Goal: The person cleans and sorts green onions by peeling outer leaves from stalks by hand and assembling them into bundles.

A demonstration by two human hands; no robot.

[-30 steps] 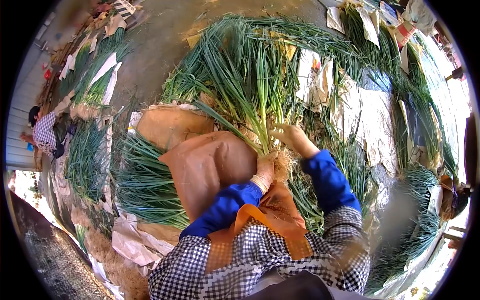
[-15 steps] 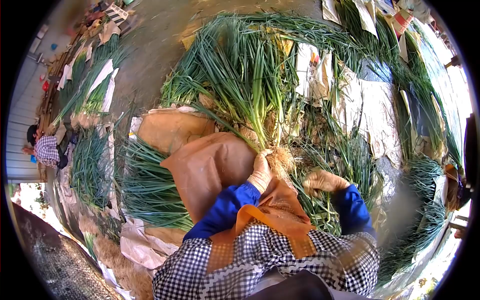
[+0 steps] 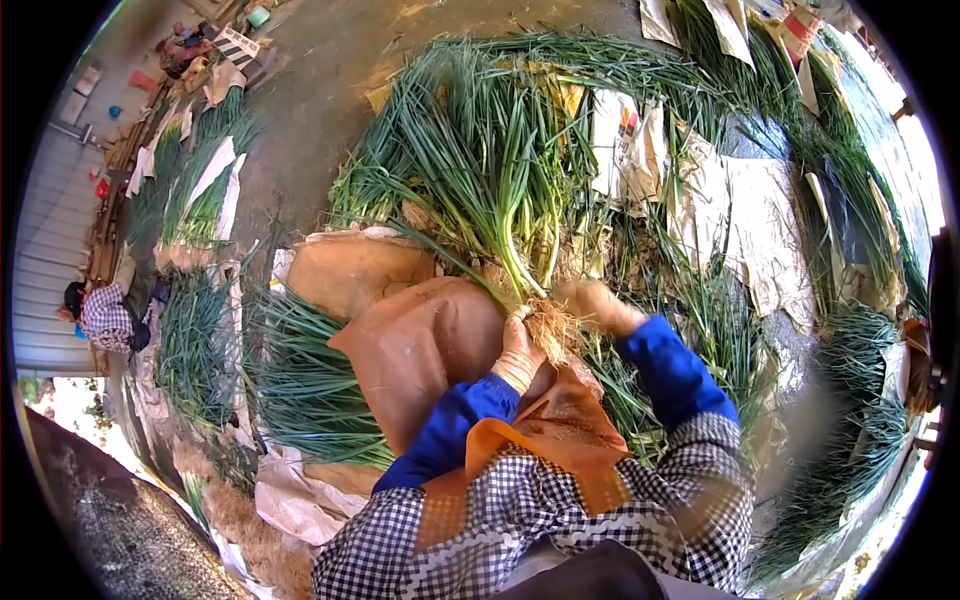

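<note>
Clasping the green onion bunch (image 3: 516, 262) near its roots (image 3: 550, 330), the left grip (image 3: 519, 352) risked losing it by slackening — whether the blurred right grip (image 3: 600, 307) was closed, I couldn't tell.

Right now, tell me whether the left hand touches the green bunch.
Touching: the head view shows the left hand gripping the bunch at its base, beside the roots.

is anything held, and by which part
The left hand holds green stalks near their roots; whether the blurred right hand holds anything is unclear.
</note>
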